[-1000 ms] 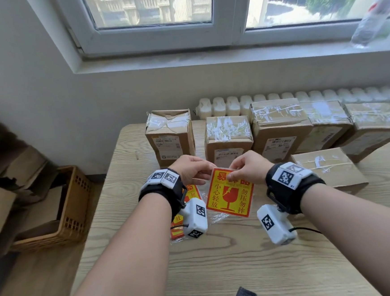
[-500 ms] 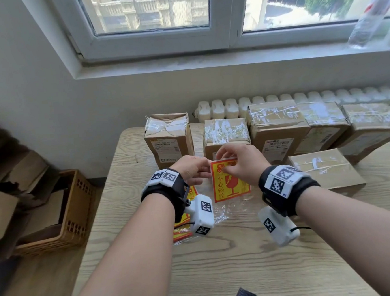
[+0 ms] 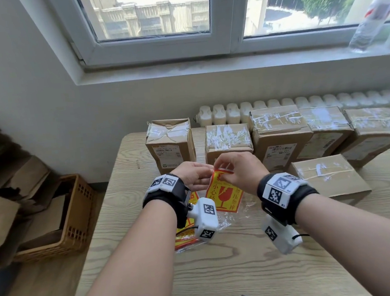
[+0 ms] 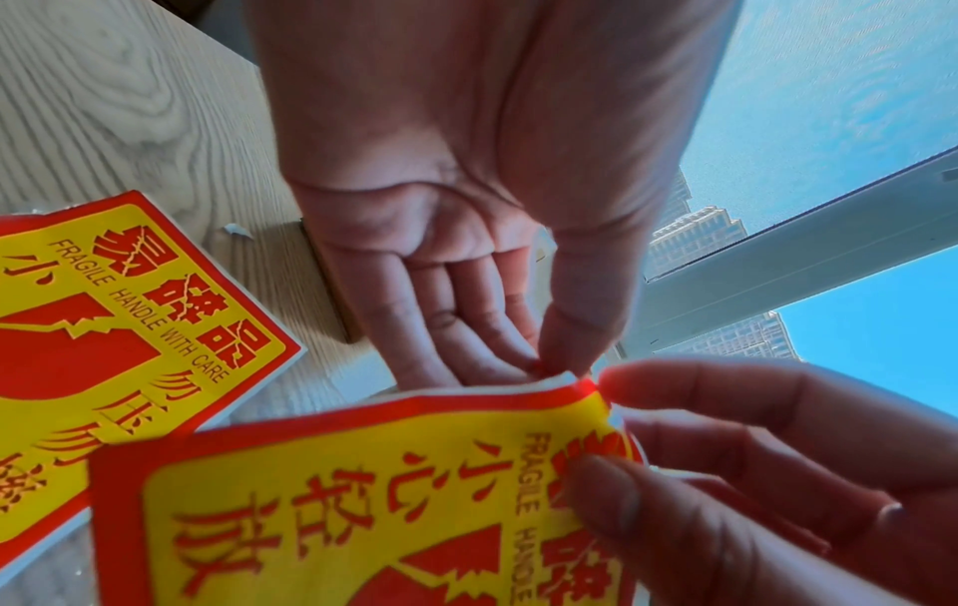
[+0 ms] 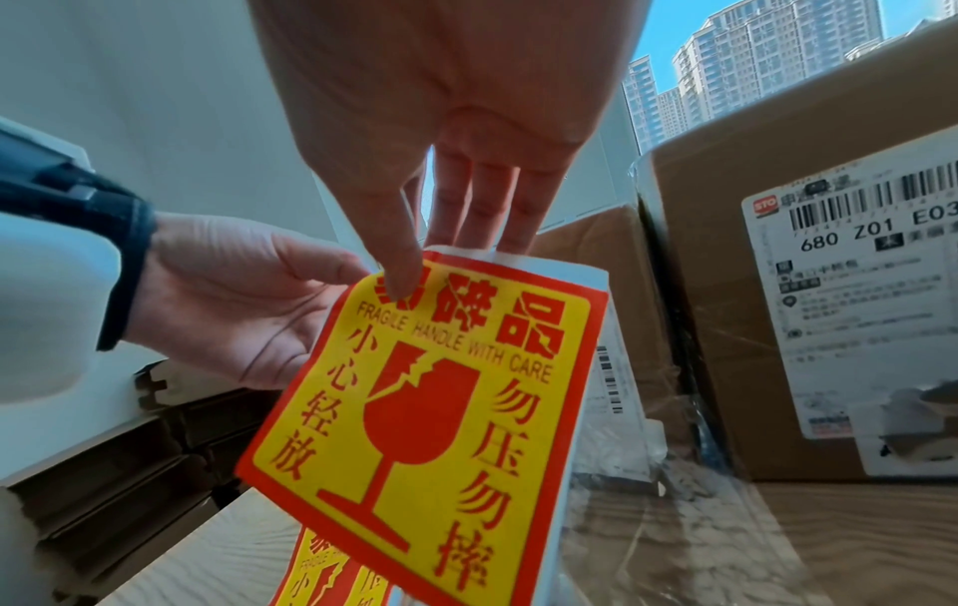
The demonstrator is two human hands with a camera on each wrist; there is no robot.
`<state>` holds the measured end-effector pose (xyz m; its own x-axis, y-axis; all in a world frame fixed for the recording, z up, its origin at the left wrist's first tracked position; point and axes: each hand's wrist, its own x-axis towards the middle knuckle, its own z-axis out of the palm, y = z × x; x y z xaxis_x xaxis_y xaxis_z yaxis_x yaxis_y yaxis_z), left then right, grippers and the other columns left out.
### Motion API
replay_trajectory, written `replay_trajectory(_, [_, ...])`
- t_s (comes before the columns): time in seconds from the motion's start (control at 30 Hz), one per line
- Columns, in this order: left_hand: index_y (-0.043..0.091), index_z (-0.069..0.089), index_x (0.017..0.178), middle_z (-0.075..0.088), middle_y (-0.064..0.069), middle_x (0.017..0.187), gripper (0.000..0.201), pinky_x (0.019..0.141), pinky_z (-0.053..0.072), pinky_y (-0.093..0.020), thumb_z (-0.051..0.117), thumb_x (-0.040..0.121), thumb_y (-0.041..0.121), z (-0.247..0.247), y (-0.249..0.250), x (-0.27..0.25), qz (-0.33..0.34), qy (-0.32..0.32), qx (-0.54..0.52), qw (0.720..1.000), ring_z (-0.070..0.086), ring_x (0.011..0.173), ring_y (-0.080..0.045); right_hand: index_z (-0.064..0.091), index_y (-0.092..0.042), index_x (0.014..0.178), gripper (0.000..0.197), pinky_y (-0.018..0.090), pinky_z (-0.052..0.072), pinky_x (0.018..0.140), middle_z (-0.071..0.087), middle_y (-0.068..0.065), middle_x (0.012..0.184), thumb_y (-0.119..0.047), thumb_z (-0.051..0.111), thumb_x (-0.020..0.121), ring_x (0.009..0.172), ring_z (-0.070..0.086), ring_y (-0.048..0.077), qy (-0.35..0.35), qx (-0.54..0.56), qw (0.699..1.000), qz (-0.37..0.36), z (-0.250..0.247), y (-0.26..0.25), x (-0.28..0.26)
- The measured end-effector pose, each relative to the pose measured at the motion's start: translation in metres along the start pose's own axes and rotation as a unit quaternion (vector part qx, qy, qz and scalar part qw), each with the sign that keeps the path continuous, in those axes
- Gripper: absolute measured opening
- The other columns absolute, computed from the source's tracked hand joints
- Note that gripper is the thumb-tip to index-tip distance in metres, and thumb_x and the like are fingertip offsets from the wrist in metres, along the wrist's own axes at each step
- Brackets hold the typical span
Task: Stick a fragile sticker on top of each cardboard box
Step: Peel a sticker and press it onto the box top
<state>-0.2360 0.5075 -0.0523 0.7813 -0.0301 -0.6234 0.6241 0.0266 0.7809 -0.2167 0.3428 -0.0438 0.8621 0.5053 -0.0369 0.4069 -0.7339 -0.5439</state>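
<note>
A: Sticker (image 3: pixel 223 195) first — it sits centre frame in the head view, above the table (image 3: pixel 222 274), and it has risen and tilted since a second ago, when it hung lower and flatter between the hands.

B: And the grips?

A: The left hand (image 3: pixel 192 176) pinches the upper left corner between thumb and fingers; the right hand (image 3: pixel 236 171) pinches the top edge, thumb on the printed face. In the right wrist view white backing (image 5: pixel 549 262) now peeks above the red border, so I judge the peel has only just started.

B: So no box is labelled yet?

A: None that I can see. The cardboard boxes (image 3: pixel 278 127) stand in a row across the middle of the frame, tops taped and bare, with one lower box (image 3: pixel 327 177) at centre right.

B: Anything in the way?

A: The pack of spare stickers (image 3: pixel 184 237) in clear wrap lies below the left wrist, near the work. A basket (image 3: pixel 66 218) stands at lower left on the floor, a bottle (image 3: pixel 370 19) at upper right on the sill; both well apart.
</note>
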Motion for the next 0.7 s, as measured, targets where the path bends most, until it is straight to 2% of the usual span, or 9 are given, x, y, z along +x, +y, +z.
replay_trajectory(0.17, [0.008, 0.060, 0.079, 0.068, -0.005, 0.059, 0.014, 0.051, 0.058, -0.023, 0.060, 0.088, -0.003, -0.0046, 0.0031, 0.0010, 0.001, -0.012, -0.017, 1.000, 0.067, 0.050, -0.012, 0.071, -0.031, 0.093, 0.012, 0.033, 0.056, 0.077, 0.064, -0.013, 0.085, -0.025, 0.069, 0.083, 0.084, 0.062, 0.010, 0.006, 0.005, 1.000, 0.002, -0.0012, 0.0000, 0.0016])
replay_trajectory(0.27, [0.007, 0.059, 0.077, 0.067, -0.006, 0.060, 0.015, 0.051, 0.058, -0.024, 0.059, 0.088, -0.005, -0.0050, 0.0032, 0.0011, 0.002, -0.023, -0.030, 0.999, 0.067, 0.051, -0.013, 0.071, -0.030, 0.090, 0.012, 0.033, 0.057, 0.075, 0.063, -0.013, 0.082, -0.022, 0.070, 0.082, 0.081, 0.062, 0.009, 0.006, 0.017, 1.000, 0.000, -0.0019, 0.0006, 0.0026])
replay_trajectory(0.53, [0.005, 0.061, 0.078, 0.068, -0.012, 0.073, 0.016, 0.056, 0.060, -0.025, 0.058, 0.087, -0.009, -0.0045, 0.0045, 0.0033, 0.008, -0.029, -0.042, 0.999, 0.070, 0.059, -0.018, 0.071, -0.032, 0.087, 0.012, 0.030, 0.055, 0.072, 0.063, -0.013, 0.082, -0.024, 0.073, 0.079, 0.081, 0.061, 0.009, 0.024, 0.014, 1.000, -0.002, -0.0012, 0.0050, 0.0070])
replay_trajectory(0.7, [0.003, 0.068, 0.090, 0.070, -0.013, 0.084, 0.017, 0.064, 0.060, -0.023, 0.057, 0.088, -0.009, -0.0042, 0.0042, 0.0010, 0.001, -0.028, -0.040, 0.999, 0.069, 0.074, -0.019, 0.073, -0.029, 0.084, 0.010, 0.034, 0.054, 0.079, 0.067, -0.010, 0.087, -0.020, 0.072, 0.079, 0.087, 0.062, 0.012, 0.025, 0.023, 0.999, 0.006, -0.0044, 0.0077, 0.0074])
